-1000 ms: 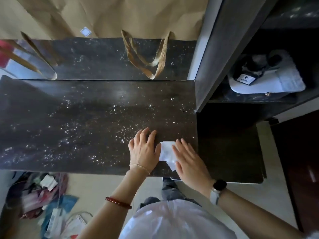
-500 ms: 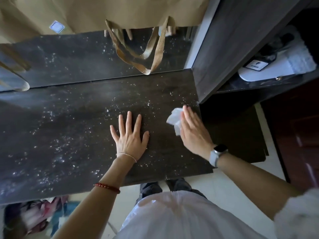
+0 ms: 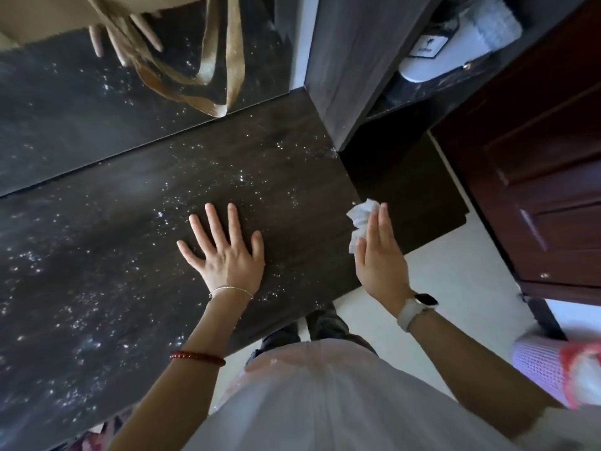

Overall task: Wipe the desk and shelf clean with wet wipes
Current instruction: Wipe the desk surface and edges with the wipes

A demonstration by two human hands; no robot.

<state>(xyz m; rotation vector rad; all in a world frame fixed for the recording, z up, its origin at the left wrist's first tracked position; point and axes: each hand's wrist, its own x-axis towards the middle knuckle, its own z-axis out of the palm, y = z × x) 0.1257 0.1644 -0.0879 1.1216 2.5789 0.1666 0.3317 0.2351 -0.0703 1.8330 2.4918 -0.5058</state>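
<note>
A dark wooden desk is speckled with white dust, thickest on its left and middle. My left hand lies flat on it with fingers spread, holding nothing. My right hand is at the desk's right edge, fingers straight, pressing a crumpled white wet wipe under its fingertips. The wipe sticks out past the fingers over the desk's right corner. A dark shelf unit rises at the right of the desk.
A brown paper bag with ribbon handles stands against the mirror behind the desk. A white folded item rests on the shelf. A dark red door is at the right. A lower dark surface sits beside the desk.
My right hand has carried the wipe from the desk's front middle up and out to the right edge. My left hand has let go of the wipe and lies flat, fingers spread.
</note>
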